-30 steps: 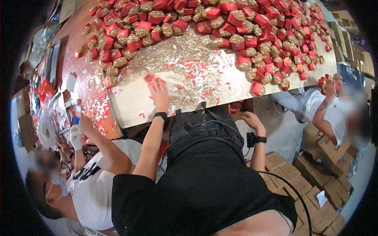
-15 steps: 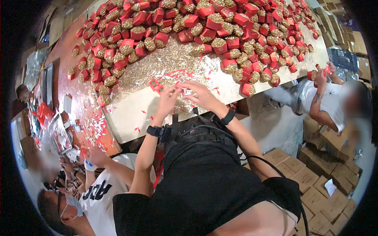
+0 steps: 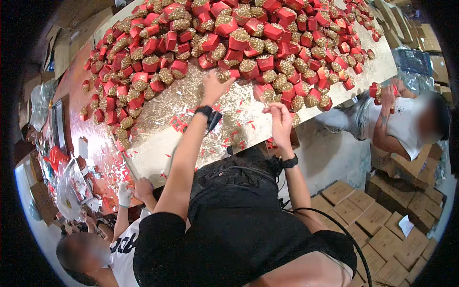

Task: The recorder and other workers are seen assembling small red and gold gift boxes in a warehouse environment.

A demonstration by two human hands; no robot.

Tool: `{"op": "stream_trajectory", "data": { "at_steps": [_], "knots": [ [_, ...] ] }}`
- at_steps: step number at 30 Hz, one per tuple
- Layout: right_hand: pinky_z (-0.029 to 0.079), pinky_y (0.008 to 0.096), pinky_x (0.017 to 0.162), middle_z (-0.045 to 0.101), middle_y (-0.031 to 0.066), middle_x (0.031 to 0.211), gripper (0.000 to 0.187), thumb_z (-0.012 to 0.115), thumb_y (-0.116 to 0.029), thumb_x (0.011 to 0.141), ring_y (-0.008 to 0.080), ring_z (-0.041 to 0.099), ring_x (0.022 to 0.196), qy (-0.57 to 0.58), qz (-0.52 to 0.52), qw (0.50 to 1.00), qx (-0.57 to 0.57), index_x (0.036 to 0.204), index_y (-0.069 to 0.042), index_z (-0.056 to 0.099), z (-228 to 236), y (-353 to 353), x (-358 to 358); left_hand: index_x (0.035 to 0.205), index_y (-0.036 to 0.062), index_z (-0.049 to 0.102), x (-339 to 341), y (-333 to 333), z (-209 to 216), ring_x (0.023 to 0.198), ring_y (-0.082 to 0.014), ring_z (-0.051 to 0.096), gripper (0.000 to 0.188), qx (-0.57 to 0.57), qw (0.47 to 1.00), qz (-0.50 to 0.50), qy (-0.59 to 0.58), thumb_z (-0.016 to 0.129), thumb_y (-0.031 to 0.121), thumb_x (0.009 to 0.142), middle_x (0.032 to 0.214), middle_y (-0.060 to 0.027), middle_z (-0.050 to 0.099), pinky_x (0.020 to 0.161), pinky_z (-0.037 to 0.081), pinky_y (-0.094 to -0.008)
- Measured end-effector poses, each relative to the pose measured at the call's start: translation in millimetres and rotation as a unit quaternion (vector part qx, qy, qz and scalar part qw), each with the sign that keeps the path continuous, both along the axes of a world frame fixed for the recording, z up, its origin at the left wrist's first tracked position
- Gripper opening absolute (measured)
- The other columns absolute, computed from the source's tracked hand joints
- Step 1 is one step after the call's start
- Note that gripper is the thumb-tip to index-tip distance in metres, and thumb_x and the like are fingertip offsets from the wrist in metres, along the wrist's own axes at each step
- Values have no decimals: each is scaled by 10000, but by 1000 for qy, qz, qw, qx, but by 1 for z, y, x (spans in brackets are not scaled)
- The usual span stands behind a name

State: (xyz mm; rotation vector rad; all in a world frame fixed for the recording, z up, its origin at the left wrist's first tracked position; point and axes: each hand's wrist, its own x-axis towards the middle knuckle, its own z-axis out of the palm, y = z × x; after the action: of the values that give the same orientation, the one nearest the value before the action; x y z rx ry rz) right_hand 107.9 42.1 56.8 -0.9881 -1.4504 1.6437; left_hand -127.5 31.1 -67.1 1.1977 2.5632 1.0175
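Head view: the left hand (image 3: 217,90), thumb and fingers spread, is at a gold-topped, faceted red piece (image 3: 223,75) on the near edge of a loose red-and-gold heap (image 3: 239,40); the right hand (image 3: 281,119) has its fingers drawn close, contents too blurred to tell; a flat red strip with dark markings (image 3: 177,123) lies unheld beside the left forearm (image 3: 179,165); red and white paper scraps (image 3: 251,126) suggest work partly done; how many heaped pieces are finished cannot be told.

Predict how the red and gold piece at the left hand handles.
The piece probably won't roll far: its red part looks flat-sided. The bumpy gold end likely resists slipping but may shed, given gold flecks on the table.
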Motion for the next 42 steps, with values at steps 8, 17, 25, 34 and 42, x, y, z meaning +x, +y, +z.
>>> {"op": "stream_trajectory", "data": {
  "at_steps": [8,17,25,34,42],
  "knots": [
    [417,245,782,534,71,920,131,558,-31,834,127,528,861,-25,-104,994,18,951,26,567,35,10,8,900,11,463,2,8,10,817,-327,482,494,71,986,-86,-127,759,235,573,869,-156,496,715,402,-389],
    [426,256,726,574,94,885,106,539,-44,829,175,555,824,-76,41,960,267,909,9,584,31,14,-32,935,47,475,35,-86,149,775,-220,549,439,154,948,-118,-252,715,161,585,917,-113,566,644,436,-300],
    [400,339,712,510,61,842,240,638,-52,736,248,485,846,-143,131,857,478,972,-81,606,56,-2,-68,860,15,482,34,-135,161,810,-272,480,420,178,971,-81,-135,674,116,501,868,-110,469,722,399,-331],
    [447,279,703,609,78,863,179,679,-25,701,184,572,809,-21,218,938,269,877,-40,654,61,-22,-73,972,53,527,42,-154,181,822,-239,582,435,176,959,-117,-187,645,70,554,913,-94,591,739,446,-316],
    [458,238,616,620,85,796,149,658,28,700,153,588,714,-54,269,933,231,845,0,646,68,-27,-66,996,36,514,47,-161,190,826,-264,611,447,155,961,-144,-177,636,46,566,900,-124,604,718,471,-323]
  ]
}}
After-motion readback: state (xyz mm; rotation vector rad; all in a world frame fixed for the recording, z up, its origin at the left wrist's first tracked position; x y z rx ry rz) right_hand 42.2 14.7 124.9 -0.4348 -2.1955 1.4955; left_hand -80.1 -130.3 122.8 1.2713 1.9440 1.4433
